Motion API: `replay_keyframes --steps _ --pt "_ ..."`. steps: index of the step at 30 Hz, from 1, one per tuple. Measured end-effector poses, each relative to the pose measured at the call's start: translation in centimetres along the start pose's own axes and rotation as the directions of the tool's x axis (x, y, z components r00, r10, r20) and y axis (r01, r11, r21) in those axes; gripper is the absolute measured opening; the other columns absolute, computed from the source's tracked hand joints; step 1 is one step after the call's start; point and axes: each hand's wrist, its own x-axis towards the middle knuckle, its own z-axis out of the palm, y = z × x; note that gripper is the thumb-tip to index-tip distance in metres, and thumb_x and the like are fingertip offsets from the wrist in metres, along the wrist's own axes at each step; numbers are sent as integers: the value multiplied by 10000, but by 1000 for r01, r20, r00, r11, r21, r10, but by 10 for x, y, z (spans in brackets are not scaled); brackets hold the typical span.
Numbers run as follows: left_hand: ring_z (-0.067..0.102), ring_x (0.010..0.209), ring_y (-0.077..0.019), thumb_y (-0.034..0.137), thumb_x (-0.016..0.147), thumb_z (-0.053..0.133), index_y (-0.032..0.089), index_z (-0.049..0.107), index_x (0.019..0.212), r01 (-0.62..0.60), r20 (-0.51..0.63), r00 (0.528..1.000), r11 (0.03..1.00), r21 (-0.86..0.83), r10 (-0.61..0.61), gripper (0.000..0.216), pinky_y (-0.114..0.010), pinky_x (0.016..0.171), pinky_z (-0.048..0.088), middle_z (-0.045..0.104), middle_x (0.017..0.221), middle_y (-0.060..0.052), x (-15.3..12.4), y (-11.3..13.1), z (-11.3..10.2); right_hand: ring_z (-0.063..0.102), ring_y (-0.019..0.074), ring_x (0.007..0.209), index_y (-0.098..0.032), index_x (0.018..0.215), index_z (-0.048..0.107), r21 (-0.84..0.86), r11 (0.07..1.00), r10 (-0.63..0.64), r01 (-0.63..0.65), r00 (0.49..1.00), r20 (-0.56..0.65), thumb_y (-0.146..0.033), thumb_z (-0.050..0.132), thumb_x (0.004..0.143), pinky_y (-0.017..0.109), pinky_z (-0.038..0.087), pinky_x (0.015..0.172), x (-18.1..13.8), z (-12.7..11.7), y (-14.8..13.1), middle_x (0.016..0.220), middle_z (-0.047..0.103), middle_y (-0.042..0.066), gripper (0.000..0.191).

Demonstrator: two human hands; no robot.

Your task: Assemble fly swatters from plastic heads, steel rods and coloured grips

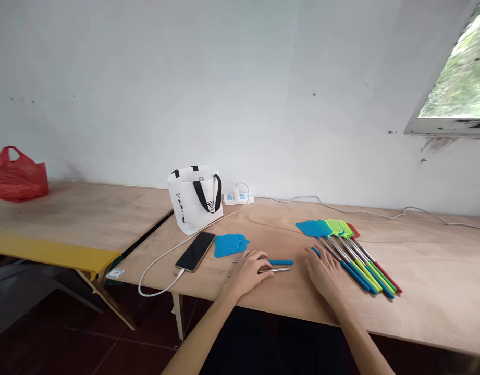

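Note:
My left hand [249, 271] lies palm down over a blue-handled metal rod [281, 262] and a bare metal rod [279, 270], its fingers stretched out. Just beyond it are overlapping blue fly swatter heads [229, 245], detached from any rod. To the right, my right hand [324, 273] rests low on the table with fingers extended. The tip of a blue handle [316, 251] shows at its fingertips; the remainder is hidden under the hand. Beside that hand, several fly swatters [353, 258] with blue, green and red heads and metal shafts lie side by side in a slanted row.
A phone [196, 251] on a white charging cable [144, 281] lies to the left. Behind it stand a white bag [191, 203] and a power strip [243, 199] against the wall. A second table [87, 205] at left carries a red plastic bag [21, 179].

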Motion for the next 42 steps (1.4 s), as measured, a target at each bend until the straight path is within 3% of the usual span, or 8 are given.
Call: replay_keyframes --steps 5,11,17,22,25,29,33,42 --pt "599 1166 -228 328 964 676 270 774 957 -14 -29 999 1000 -3 14 114 -395 1055 423 661 1226 -13 1 -1 3 579 298 1217 -226 1301 582 24 999 42 -45 993 109 -313 378 997 427 460 930 4 1 24 1322 644 113 376" --pt "609 1015 -197 301 960 684 245 745 971 10 -56 998 1000 -3 -10 83 -328 925 467 663 1033 -12 1 0 3 594 337 1160 -225 1153 627 -79 984 164 -156 982 98 -372 424 990 438 449 853 3 -3 23 1199 668 131 299" --pt "628 980 -202 326 1014 598 257 731 975 25 -40 999 1000 -17 -26 155 -339 906 453 725 985 8 2 4 -1 636 242 1059 -245 1120 601 146 988 26 -43 992 120 -246 384 974 358 449 860 3 -4 12 1086 678 70 261" --pt "648 983 -198 329 1027 566 259 733 984 78 -70 994 994 -70 -83 186 -315 888 456 729 1004 7 2 4 -1 629 309 1052 -238 1055 633 61 994 87 -94 990 112 -409 442 976 403 462 831 5 -4 11 1030 654 107 268" --pt "659 968 -197 322 1025 561 259 726 987 104 -84 990 988 -117 -114 180 -298 855 466 725 1016 5 2 2 1 647 286 997 -244 983 632 198 980 -5 -26 988 154 -417 428 988 402 480 841 7 -7 10 999 673 93 267" --pt "663 932 -184 312 1019 567 261 716 980 101 -106 987 981 -167 -119 162 -279 834 471 714 982 8 2 -2 3 654 258 1018 -266 1035 632 437 895 -188 92 966 180 -404 405 1014 407 494 897 8 -14 -2 1081 715 67 267" --pt "667 953 -183 307 1015 577 263 716 983 89 -108 988 976 -197 -112 149 -277 858 473 716 997 10 1 -3 3 655 259 1010 -264 1029 636 463 874 -263 149 945 193 -418 418 1023 414 500 907 6 -18 -11 1076 722 64 267" --pt "681 960 -187 288 997 609 252 750 998 58 -79 994 974 -221 -77 146 -285 870 497 726 1028 -8 2 -4 5 667 252 1020 -254 1010 655 455 868 -298 200 942 155 -392 440 1031 390 516 901 6 -23 -12 1085 726 61 257"
